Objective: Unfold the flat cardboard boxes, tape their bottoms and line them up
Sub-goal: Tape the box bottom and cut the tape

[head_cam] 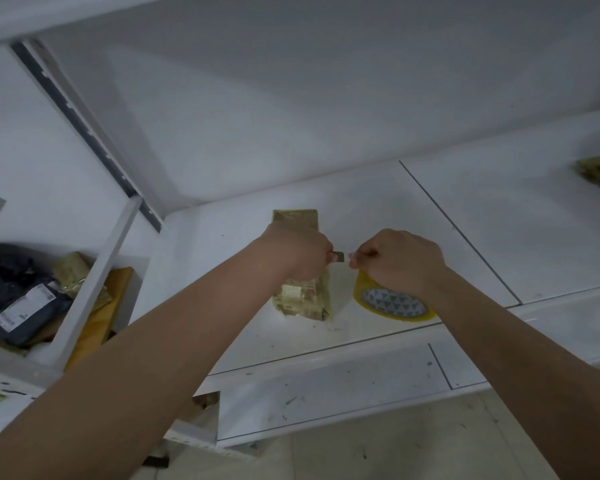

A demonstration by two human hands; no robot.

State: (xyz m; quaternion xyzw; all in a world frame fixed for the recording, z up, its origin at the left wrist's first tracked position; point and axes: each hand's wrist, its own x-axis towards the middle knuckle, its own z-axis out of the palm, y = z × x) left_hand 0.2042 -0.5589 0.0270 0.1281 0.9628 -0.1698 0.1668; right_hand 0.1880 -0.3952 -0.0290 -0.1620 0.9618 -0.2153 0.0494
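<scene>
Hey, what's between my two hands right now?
In the head view, a short strip of yellowish tape spans the gap between the left hand and the right hand, over the white shelf.

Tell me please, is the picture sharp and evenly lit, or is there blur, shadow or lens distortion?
Head view: dim, bluish light; soft overall, with the cardboard box lacking fine detail; wide-angle bending of the shelf edges; forearms stretched toward the corners; left hand and right hand shade the tape roll.

white label [25,308] on the dark parcel [11,289] is unreadable
</scene>
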